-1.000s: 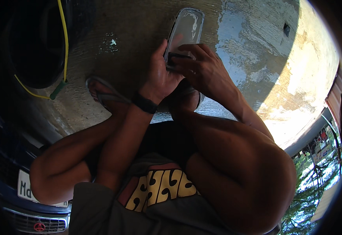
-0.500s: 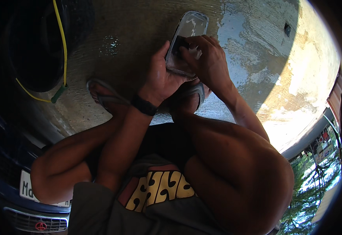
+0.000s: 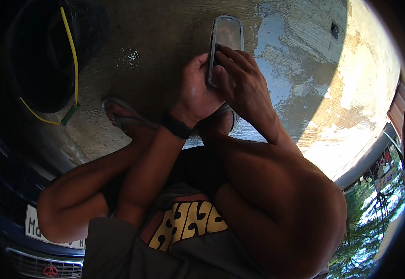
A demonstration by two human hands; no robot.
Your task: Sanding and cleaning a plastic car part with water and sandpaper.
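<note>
- Oblong panel [image 3: 231,33]: round-cornered, glossy, grey-rimmed, faintly streaked, held above the concrete floor [image 3: 160,32]
- Left hand [image 3: 198,88], half closed, grips its lower left edge
- Right hand [image 3: 248,81], fingers bent, holds a dark pad [image 3: 217,49] against the panel near its left edge

The right grip [image 3: 246,81] had moved the dark piece [image 3: 218,51] from the near end of the grey-rimmed case [image 3: 225,39], by the palm of the left grip [image 3: 199,90], up to the long edge beside the left grip's thumb. The case, tilted off to the right of the left grip a second earlier, stood straighter and showed a narrower face. White streaks beyond the right grip's fingers had given way to a duller tan sheen [image 3: 232,32]. The left grip had shifted slightly rightward, and the right forearm [image 3: 281,132], behind its grip, had drawn inward.
</note>
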